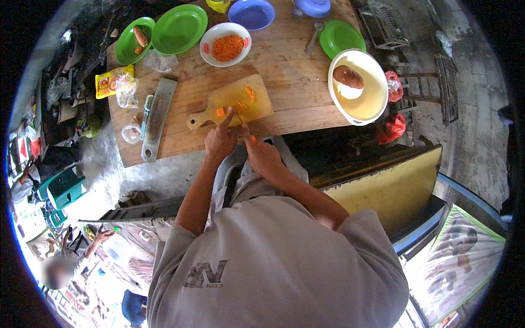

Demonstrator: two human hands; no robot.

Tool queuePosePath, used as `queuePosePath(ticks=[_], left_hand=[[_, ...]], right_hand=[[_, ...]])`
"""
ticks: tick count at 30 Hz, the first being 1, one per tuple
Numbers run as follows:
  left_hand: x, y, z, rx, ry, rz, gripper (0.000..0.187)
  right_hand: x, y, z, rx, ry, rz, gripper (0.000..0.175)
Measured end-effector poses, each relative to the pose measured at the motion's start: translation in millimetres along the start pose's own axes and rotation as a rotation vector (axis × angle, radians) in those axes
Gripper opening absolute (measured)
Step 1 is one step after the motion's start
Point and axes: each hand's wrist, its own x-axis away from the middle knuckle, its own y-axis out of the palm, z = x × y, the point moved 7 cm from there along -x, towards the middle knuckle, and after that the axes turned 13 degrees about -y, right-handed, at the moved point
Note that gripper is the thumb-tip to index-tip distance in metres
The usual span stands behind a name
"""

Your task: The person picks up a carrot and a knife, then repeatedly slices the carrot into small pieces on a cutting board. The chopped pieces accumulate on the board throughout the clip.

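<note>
A wooden cutting board with a handle (213, 100) lies near the table's front edge. On it are an orange carrot piece (221, 111), thin carrot strips (243, 105) and a small heap of chopped carrot (250, 93). My left hand (221, 139) is at the board's near edge, its forefinger reaching toward the carrot piece and a knife blade (238, 117). My right hand (262, 156) grips the knife, whose handle is mostly hidden by the fingers. Beyond the board stands a white bowl (206, 53) of finely chopped carrot (228, 47).
A metal grater-like tool (160, 110) and plastic bags lie left on the wooden table (287, 90). Green plates (180, 28), one with a carrot (140, 37), and a blue plate (251, 14) stand behind. At right are a spoon (313, 37) and a white tub (332, 82). Another person is lower left.
</note>
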Motion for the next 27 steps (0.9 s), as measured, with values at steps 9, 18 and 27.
queuePosePath(ticks=[9,18,27], left_hand=[[-2,4,-4,0.130,-0.025,0.042,0.071],[7,10,-10,0.325,0.016,0.217,0.057],[-11,-4,5,0.378,-0.063,0.308,0.029]], right_hand=[[4,-3,17,-0.161,0.019,0.056,0.080],[9,-17,15,-0.277,0.145,0.016,0.070],[20,-12,22,-0.432,0.039,0.226,0.056]])
